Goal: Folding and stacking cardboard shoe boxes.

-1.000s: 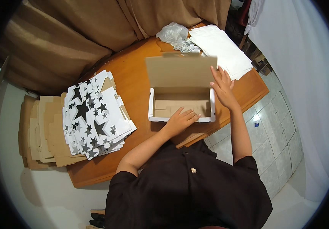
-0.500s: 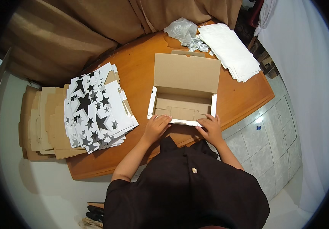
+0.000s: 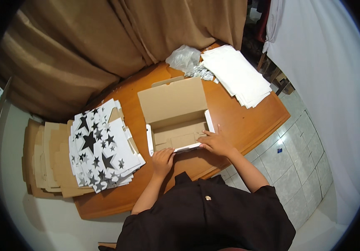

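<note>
Round orange-brown wooden table. On it: open cardboard box near centre, lid up; stack of star-printed flat box blanks on plain brown blanks at left; white sheet stack far right; crumpled clear plastic bag far, beside it.

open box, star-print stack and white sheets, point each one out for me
open box (image 3: 172,102), head view, on the raised lid
star-print stack (image 3: 102,146), head view, on the top sheet
white sheets (image 3: 235,75), head view, on the top sheet
</note>
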Demonstrator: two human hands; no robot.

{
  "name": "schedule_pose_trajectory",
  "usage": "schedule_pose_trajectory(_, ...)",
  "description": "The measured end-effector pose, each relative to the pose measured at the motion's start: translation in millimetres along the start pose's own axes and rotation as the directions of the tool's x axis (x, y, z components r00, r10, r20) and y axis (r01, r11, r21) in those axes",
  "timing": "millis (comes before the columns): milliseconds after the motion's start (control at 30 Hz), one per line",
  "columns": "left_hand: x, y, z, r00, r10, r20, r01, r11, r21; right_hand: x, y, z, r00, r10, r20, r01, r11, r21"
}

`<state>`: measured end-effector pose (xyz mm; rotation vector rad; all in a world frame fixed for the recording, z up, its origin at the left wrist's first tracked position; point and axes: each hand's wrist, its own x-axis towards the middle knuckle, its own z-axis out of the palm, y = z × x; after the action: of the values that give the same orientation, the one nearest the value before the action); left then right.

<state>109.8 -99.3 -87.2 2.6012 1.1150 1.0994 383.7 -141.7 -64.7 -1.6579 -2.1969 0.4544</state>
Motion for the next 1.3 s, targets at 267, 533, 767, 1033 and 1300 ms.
schedule_pose_trajectory(267,17,12,17,0.991,-0.112,-0.076,0.114,0.993,0.022,48,89,-40,0.831,0.509,-0.224,-0.185,0.634,0.751)
schedule_pose_trajectory(533,19,21,27,0.955,-0.269,-0.128,0.264,0.963,-0.059,73,197,-39,0.615,0.489,-0.618,-0.704,0.694,-0.152)
schedule_pose_trajectory(767,21,25,23,0.942,-0.329,-0.072,0.325,0.943,-0.067,71,200,-50,0.728,0.55,-0.41,-0.658,0.729,-0.189)
schedule_pose_trajectory(1033,29,27,12,0.938,-0.343,0.041,0.346,0.933,-0.098,54,266,-57,0.517,0.855,0.054,-0.854,0.519,-0.045)
schedule_pose_trajectory(1300,39,44,12,0.94,-0.301,0.16,0.322,0.939,-0.123,45,242,-25,0.447,0.365,-0.817,-0.799,0.573,-0.181)
